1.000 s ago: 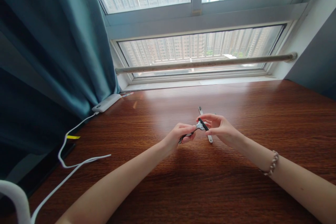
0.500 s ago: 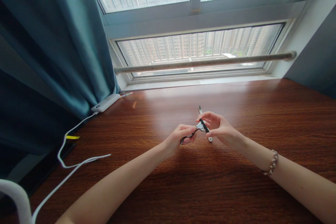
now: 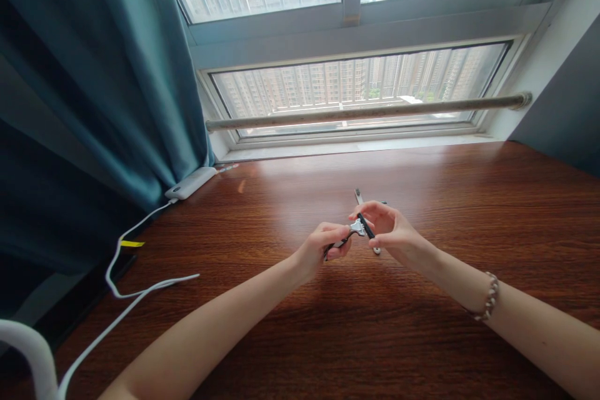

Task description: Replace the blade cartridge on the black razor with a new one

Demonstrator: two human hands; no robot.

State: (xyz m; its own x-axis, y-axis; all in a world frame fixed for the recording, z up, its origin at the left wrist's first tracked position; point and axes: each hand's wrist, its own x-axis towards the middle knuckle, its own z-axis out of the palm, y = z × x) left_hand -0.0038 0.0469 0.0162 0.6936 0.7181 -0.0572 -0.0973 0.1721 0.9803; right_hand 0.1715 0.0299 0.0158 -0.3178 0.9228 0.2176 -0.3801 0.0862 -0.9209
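A small razor (image 3: 360, 227) with a dark handle and a silver-and-black head is held just above the wooden table (image 3: 422, 187). My left hand (image 3: 323, 245) is closed round its handle. My right hand (image 3: 391, 232) pinches the black head between thumb and fingers. Behind my right hand a thin white stick-like tool (image 3: 360, 203) lies on the table, partly hidden by the fingers. A beaded bracelet (image 3: 488, 297) circles my right wrist.
A white power bank (image 3: 190, 183) lies at the table's back left with a white cable (image 3: 135, 287) trailing toward the near left edge. A teal curtain (image 3: 94, 75) hangs at left. A window with a metal rail (image 3: 365, 112) runs along the back.
Both hands stay on the razor with only slight finger shifts at the head; the view has moved a little.
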